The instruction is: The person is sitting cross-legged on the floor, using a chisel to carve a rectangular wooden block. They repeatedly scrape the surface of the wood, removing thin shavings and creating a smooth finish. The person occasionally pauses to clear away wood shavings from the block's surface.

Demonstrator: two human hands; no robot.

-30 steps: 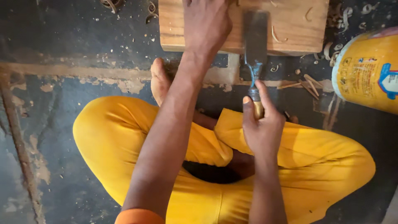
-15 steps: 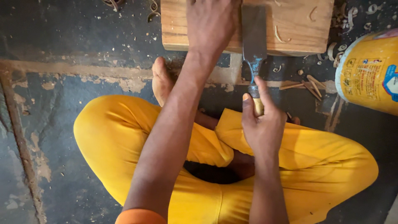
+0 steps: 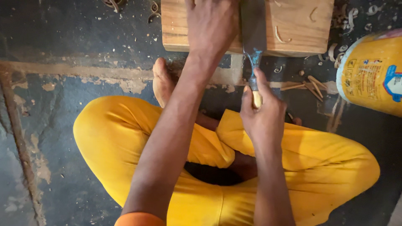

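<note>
A broad flat chisel (image 3: 253, 37) lay with its grey metal blade across the top of a pale wooden block (image 3: 293, 25) in the upper middle of the frame, its neck stained blue and running down to a light wooden handle. The right hand (image 3: 263, 115) was wrapped tightly around that handle just below the block's near edge, thumb and forefinger stretched up along the neck. The left hand (image 3: 211, 25) lay flat, palm down, on the block just left of the blade, fingers spread and gripping nothing; its fingertips were cut off by the top edge of the frame, as was the far end of the blade.

The block was smooth, squared timber with a few curled marks on its face. Around it, thin wood shavings (image 3: 335, 52) and splinters were scattered over a dark, cracked, dusty floor (image 3: 54, 138). A bare foot (image 3: 162, 81) rested just below the block's left part. Bright yellow trousers (image 3: 326, 167) covered the crossed legs that filled the lower frame. At the right edge stood a yellow cylindrical container (image 3: 370, 73), partly cut off.
</note>
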